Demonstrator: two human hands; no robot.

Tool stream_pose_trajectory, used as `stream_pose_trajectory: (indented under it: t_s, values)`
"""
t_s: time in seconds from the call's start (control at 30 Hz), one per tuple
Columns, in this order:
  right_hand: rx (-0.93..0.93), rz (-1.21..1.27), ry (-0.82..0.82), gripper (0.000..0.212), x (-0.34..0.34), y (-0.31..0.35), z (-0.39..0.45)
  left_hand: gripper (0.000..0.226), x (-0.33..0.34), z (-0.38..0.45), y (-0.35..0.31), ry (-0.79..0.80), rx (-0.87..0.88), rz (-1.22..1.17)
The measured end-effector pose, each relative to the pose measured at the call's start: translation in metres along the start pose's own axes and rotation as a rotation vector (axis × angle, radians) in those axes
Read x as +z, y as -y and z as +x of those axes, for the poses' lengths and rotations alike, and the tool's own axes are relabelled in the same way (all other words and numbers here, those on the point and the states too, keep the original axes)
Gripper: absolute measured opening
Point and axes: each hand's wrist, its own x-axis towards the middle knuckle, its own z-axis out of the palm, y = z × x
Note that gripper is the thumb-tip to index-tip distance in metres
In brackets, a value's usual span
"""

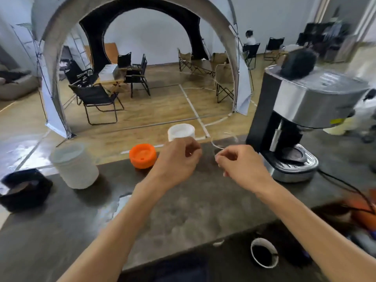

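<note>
I see the right hand (242,164) pinching a thin clear piece (218,147), too blurred to identify, above the table (183,210) near the coffee machine (301,119). The left hand (179,159) curls its fingers just beside; I cannot tell whether they grip anything.

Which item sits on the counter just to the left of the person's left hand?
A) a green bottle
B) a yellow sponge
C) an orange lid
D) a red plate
C: the orange lid lies on the counter beside the left hand.
</note>
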Motion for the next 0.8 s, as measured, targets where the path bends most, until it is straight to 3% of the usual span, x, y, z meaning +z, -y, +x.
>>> stream_pose_trajectory:
  t_s: [0.2, 0.4, 0.47, 0.53, 0.8]
  values:
    - [0.095, -0.104, -0.018, 0.015, -0.082, -0.091, -0.016, 0.016, 0.117, 0.006, -0.047, 0.152, 0.004, 0.052]
    - [0.165, -0.212, -0.140, 0.019, -0.139, -0.153, 0.005, 0.023, 0.197, 0.025, -0.090, 0.266, 0.007, 0.063]
    - [0.187, -0.257, -0.190, 0.013, -0.153, -0.167, 0.018, 0.026, 0.219, 0.038, -0.099, 0.304, 0.042, 0.129]
    - [0.184, -0.317, -0.222, 0.021, -0.165, -0.177, 0.034, 0.030, 0.238, 0.050, -0.105, 0.305, 0.099, 0.238]
    - [0.202, -0.338, -0.083, 0.034, -0.179, -0.186, 0.084, 0.043, 0.267, 0.077, -0.108, 0.340, 0.093, 0.412]
